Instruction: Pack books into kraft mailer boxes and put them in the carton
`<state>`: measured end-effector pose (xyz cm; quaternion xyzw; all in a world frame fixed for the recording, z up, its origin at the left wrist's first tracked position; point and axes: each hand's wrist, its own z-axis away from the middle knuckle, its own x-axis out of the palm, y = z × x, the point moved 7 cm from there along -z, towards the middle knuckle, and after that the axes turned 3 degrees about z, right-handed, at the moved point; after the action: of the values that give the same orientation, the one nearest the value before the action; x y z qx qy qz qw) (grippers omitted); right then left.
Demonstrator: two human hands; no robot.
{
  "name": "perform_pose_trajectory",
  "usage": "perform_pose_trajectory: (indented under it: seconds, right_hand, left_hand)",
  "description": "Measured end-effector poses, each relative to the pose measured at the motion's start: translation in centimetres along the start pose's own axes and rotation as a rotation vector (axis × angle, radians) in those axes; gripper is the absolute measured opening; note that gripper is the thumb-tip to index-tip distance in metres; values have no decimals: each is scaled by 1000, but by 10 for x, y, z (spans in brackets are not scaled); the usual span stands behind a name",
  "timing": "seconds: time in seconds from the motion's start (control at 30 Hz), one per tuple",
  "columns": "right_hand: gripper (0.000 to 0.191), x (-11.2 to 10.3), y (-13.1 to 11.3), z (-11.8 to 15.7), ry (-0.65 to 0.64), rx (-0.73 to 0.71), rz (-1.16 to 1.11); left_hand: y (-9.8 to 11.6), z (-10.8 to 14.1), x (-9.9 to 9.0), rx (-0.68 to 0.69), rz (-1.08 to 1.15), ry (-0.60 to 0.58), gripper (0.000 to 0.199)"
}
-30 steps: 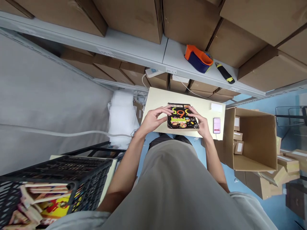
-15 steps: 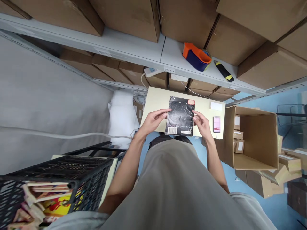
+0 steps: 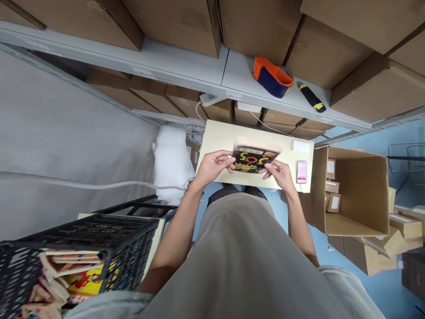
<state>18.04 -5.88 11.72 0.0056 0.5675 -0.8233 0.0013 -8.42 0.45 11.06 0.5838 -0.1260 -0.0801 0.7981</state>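
Note:
A dark book (image 3: 251, 160) with large yellow-green and orange digits is held over the cream table (image 3: 215, 137), tilted so that its pale page edge shows, blurred. My left hand (image 3: 215, 167) pinches its left side between thumb and fingers. At the right side, my right hand (image 3: 278, 173) grips the lower corner. To the right on the table lie a phone (image 3: 302, 172) with a lit pinkish screen and a small white item (image 3: 301, 146).
A shelf (image 3: 199, 73) with cardboard boxes runs across the back, holding an orange-and-blue tape dispenser (image 3: 272, 79) and a cutter (image 3: 311, 97). At right stands an open carton (image 3: 357, 195) with small boxes. A black crate (image 3: 129, 248) of books is at lower left, near white wrapping (image 3: 171, 159).
The book has turned from its black back cover with barcode to a tilted view showing the digits and page edge. Both hands have shifted slightly with it.

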Motion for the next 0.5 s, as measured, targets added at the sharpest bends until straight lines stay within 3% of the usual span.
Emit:
perform_pose_trajectory:
  seconds: [0.27,0.5]
  right_hand:
    - [65,6,5,-5,-7,27,6]
    - [86,4,16,-5,-60,64,-103]
  left_hand:
    - [2,-6,7,-34,3,70,69]
    - [13,-8,7,182,-66,135,71]
